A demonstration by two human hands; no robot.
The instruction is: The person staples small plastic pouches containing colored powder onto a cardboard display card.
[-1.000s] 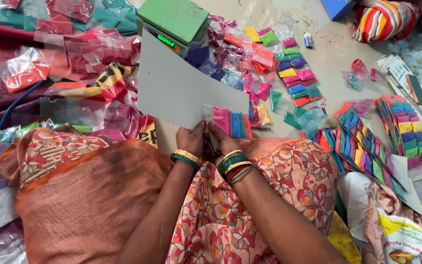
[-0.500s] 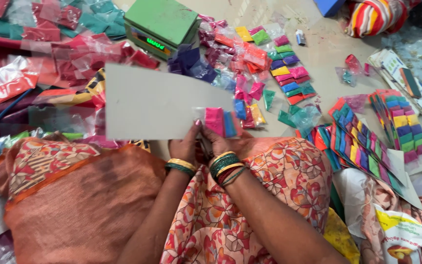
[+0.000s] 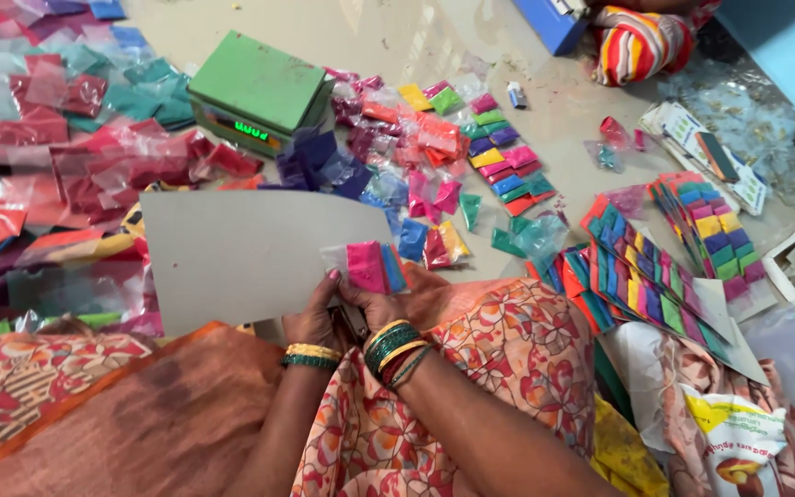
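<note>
Head view, grey card [image 3: 250, 253] now lower and flatter than before, left hand [image 3: 313, 317] clamped on its edge, right hand [image 3: 379, 304] clamped on coloured powder packets [image 3: 372, 267], green scale [image 3: 259, 92] far.

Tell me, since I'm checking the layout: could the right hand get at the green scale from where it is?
Probably not freely. The right hand is holding small colour packets against the grey card, and the green scale sits beyond that card, across a spread of loose packets.

Single head cam, looks steeply down & fwd, close over lap, floor [image 3: 370, 37] beyond.
</note>
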